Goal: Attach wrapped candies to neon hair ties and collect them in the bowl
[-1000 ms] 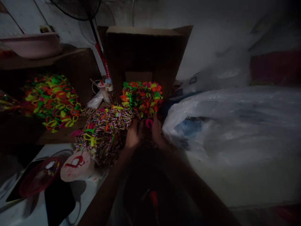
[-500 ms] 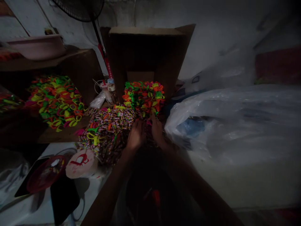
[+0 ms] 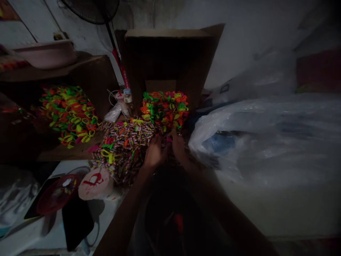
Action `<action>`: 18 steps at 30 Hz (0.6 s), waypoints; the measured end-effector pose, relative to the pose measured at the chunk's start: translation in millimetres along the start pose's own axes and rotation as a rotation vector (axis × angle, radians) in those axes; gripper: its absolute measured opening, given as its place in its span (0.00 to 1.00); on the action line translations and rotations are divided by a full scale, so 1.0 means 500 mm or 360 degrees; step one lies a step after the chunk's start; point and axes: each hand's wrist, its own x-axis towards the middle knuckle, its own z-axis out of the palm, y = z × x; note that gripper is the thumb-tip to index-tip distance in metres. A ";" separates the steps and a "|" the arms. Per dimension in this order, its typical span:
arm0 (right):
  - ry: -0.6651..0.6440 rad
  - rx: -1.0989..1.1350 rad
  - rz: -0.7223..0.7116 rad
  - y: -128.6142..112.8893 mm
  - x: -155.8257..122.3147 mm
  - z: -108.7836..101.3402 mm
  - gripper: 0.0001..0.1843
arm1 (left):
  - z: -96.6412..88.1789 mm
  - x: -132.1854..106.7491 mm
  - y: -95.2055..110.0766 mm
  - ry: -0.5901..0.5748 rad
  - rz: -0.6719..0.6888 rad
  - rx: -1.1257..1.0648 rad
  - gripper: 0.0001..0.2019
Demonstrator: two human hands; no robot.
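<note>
My left hand (image 3: 153, 153) is curled at the right edge of a heap of small wrapped candies (image 3: 133, 135), its fingertips dim and partly hidden. My right hand (image 3: 179, 146) is close beside it, thumb and fingers pinched together. Between the two hands shows a small pink plastic band (image 3: 169, 138), which seems to be at the right fingertips. Just beyond them, a pile of neon toy-watch-like bands (image 3: 165, 108) in green, orange, yellow and pink sits at the mouth of an upright cardboard box (image 3: 161, 85). A few loose bands, one of them a yellow band (image 3: 108, 155), lie on the candies.
Another carton (image 3: 103, 73) at left holds more neon bands (image 3: 74, 113), with a pink basin (image 3: 48, 53) on top. Nearer are a red dish (image 3: 57, 197), a round pink-topped container (image 3: 94, 183) and a dark phone-like slab (image 3: 77, 220). A large clear plastic bag (image 3: 266, 142) fills the right.
The view has shifted slightly, so the surroundings appear a little farther right. Both hands stay nearly in place, with the pink band still between them.
</note>
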 end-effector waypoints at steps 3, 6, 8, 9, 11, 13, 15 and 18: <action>-0.0058 -0.0027 -0.0046 0.006 0.000 0.006 0.34 | -0.001 0.002 -0.003 0.0010 -0.0026 0.0040 0.13; -0.0053 0.0005 -0.0038 0.011 0.000 0.008 0.34 | -0.003 0.002 0.000 0.0021 -0.0054 0.0121 0.13; -0.0040 0.0021 -0.0024 0.013 0.001 0.008 0.35 | -0.003 0.001 0.002 0.0022 -0.0082 0.0196 0.13; -0.0043 0.0013 -0.0021 0.013 0.002 0.007 0.35 | -0.002 0.000 0.002 0.0024 -0.0080 0.0217 0.13; -0.0069 -0.0027 -0.0031 0.014 0.002 0.006 0.34 | -0.001 0.001 -0.002 0.0028 -0.0031 0.0215 0.12; -0.0115 -0.0077 -0.0059 0.014 0.001 0.007 0.34 | 0.002 0.002 -0.008 0.0028 0.0042 0.0194 0.11; -0.0149 -0.0119 -0.0070 0.013 0.000 0.008 0.34 | 0.004 0.004 -0.013 0.0016 0.0096 0.0197 0.10; -0.0173 -0.0166 -0.0024 0.016 0.002 0.010 0.34 | 0.005 0.003 -0.012 0.0023 0.0074 0.0208 0.12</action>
